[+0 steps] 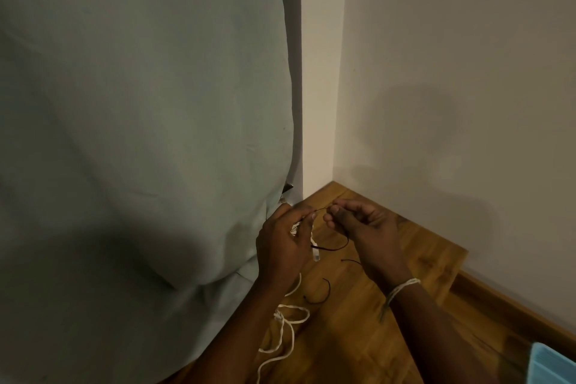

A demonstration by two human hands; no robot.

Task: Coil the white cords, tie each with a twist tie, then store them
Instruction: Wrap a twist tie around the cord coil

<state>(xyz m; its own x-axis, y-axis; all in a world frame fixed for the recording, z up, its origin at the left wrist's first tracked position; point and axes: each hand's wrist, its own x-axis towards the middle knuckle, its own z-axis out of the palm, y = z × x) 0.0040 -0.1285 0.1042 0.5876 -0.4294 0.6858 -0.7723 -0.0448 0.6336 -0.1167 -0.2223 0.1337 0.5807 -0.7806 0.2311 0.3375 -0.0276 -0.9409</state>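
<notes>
Wooden tabletop (389, 305) fills the corner, and over it both hands work a thin dark twist tie (321, 209). Left hand (280, 246) curls round a bundle of white cord (313, 246) (its plug end hangs below the fingers) while pinching one end of the tie; right hand (358, 224) pinches the other end. More white cord lies loose beside a pale green curtain (140, 134), spare ties (321, 293) nearby.

Left hand (282, 246) curled, gripping; right hand (361, 224) pinching, fingers bent
</notes>
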